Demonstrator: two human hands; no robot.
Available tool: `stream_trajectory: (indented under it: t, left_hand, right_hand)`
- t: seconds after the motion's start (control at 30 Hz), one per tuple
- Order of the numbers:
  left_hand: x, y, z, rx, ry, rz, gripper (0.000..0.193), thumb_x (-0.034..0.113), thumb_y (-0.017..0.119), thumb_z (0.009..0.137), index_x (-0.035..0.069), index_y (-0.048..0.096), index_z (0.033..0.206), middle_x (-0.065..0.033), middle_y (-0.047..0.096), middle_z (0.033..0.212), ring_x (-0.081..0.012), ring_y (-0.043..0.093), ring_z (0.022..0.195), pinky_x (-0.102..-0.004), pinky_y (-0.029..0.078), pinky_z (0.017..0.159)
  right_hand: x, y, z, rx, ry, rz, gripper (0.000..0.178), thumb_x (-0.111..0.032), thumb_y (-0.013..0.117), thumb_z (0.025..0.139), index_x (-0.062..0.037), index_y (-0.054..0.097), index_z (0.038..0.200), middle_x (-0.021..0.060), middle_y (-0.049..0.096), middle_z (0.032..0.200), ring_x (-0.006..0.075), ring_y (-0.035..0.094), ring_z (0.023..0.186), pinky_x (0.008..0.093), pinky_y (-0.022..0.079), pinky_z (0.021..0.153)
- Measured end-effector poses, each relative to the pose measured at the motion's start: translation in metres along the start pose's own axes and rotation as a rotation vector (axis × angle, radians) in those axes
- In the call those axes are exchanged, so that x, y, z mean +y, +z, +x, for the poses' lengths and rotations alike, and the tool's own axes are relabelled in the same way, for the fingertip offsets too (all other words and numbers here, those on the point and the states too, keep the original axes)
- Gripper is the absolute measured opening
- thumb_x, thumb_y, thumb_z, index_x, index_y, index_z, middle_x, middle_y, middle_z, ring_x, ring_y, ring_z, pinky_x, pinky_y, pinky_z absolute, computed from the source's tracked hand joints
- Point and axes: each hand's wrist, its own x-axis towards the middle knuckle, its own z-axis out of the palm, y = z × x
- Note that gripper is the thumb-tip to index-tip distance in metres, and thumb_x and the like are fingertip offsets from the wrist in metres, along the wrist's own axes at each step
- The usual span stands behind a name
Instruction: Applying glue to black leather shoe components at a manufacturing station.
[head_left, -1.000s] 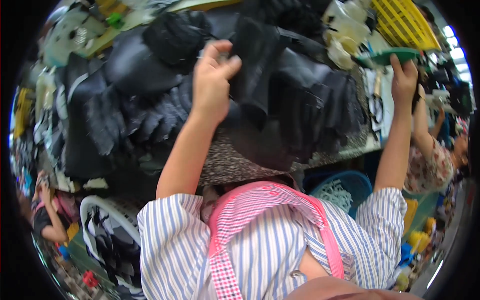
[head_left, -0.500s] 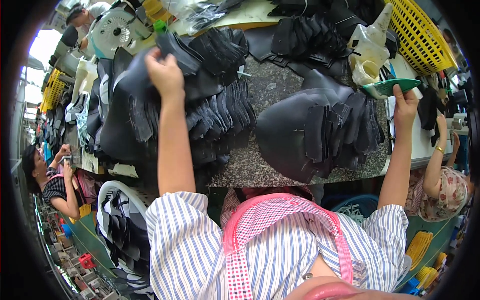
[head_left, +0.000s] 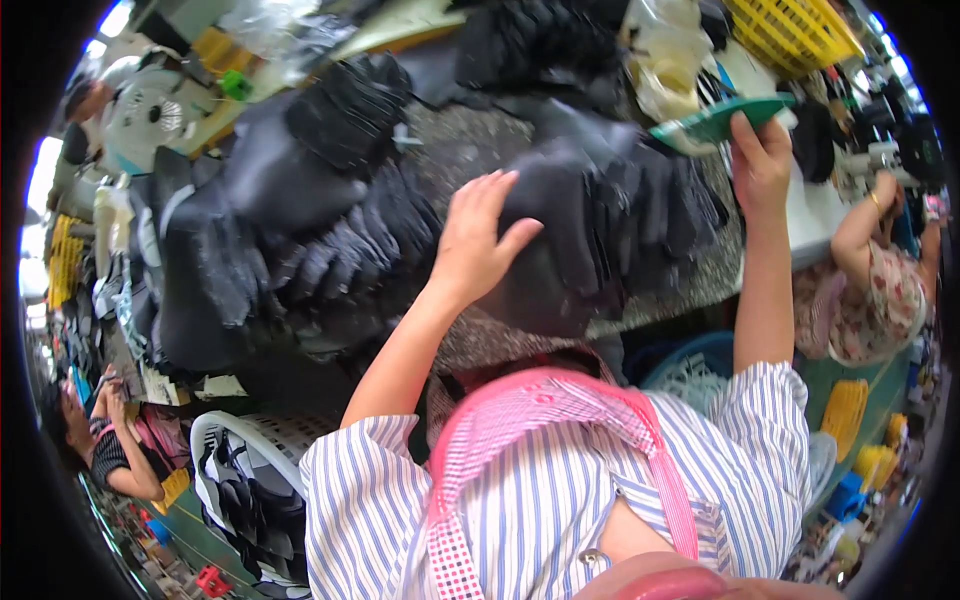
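My left hand (head_left: 482,238) is at the left edge of the right-hand stack of black sheet pieces (head_left: 655,215), palm down, fingers out and thumb apart. Nothing shows in its grasp; whether it touches the top piece I cannot tell. These flat, curved pieces overlap in a fan, blurred by motion. My right hand (head_left: 764,165) pinches a flat green oval tool (head_left: 735,116) between thumb and fingers, above the far right end of the stack. More overlapping black pieces (head_left: 345,235) with rough edges are spread to the left.
A cloudy plastic container (head_left: 668,75) stands beyond the green tool, near a yellow basket (head_left: 800,35). The speckled tabletop (head_left: 465,150) shows between the piles. A white fan (head_left: 150,118) is at far left; a white basket of pieces (head_left: 215,430) stands below. Other people sit on both sides.
My left hand has let go of the black piece on the left pile and moved right to the other stack. My right hand still holds the green tool. The whole view has shifted.
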Motion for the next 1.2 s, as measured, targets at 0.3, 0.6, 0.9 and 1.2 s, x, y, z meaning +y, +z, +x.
stream_trajectory:
  t: [0.3, 0.6, 0.9, 1.2]
  left_hand:
    - [0.013, 0.07, 0.022, 0.034, 0.005, 0.219, 0.045, 0.033, 0.04, 0.083, 0.013, 0.036, 0.122, -0.0162, 0.033, 0.124, -0.0313, 0.028, 0.117, -0.0508, 0.024, 0.091]
    - [0.012, 0.079, 0.025, 0.125, -0.052, 0.168, 0.039, 0.032, 0.037, 0.084, 0.015, 0.04, 0.12, -0.0137, 0.038, 0.12, -0.0287, 0.031, 0.115, -0.049, 0.024, 0.092]
    - [0.011, 0.079, 0.029, 0.151, -0.072, 0.232, 0.036, 0.029, 0.036, 0.085, 0.018, 0.041, 0.119, -0.0111, 0.039, 0.119, -0.0264, 0.032, 0.114, -0.047, 0.025, 0.092]
    - [0.011, 0.078, 0.025, 0.191, -0.038, 0.269, 0.038, 0.029, 0.042, 0.081, 0.015, 0.044, 0.116, -0.0131, 0.041, 0.117, -0.0273, 0.034, 0.113, -0.0481, 0.026, 0.09]
  right_hand:
    - [-0.025, 0.042, -0.015, -0.582, -0.268, -0.631, 0.008, -0.004, 0.057, 0.074, 0.0004, 0.056, 0.08, 0.0054, 0.055, 0.076, 0.0136, 0.053, 0.068, 0.0235, 0.041, 0.061]
    - [0.004, 0.05, -0.033, -0.675, -0.454, -0.97, 0.013, -0.007, 0.063, 0.061, -0.0066, 0.057, 0.073, 0.0059, 0.05, 0.063, 0.0238, 0.048, 0.066, 0.031, 0.04, 0.058]
    - [-0.008, 0.056, -0.02, -0.74, -0.373, -0.876, 0.015, -0.011, 0.065, 0.06, -0.0066, 0.057, 0.072, 0.0056, 0.048, 0.064, 0.0224, 0.048, 0.068, 0.0295, 0.039, 0.059]
    - [-0.025, 0.06, -0.008, -0.442, -0.163, -0.519, 0.01, -0.007, 0.061, 0.069, 0.001, 0.058, 0.075, 0.0038, 0.054, 0.071, 0.016, 0.046, 0.068, 0.0263, 0.038, 0.057]
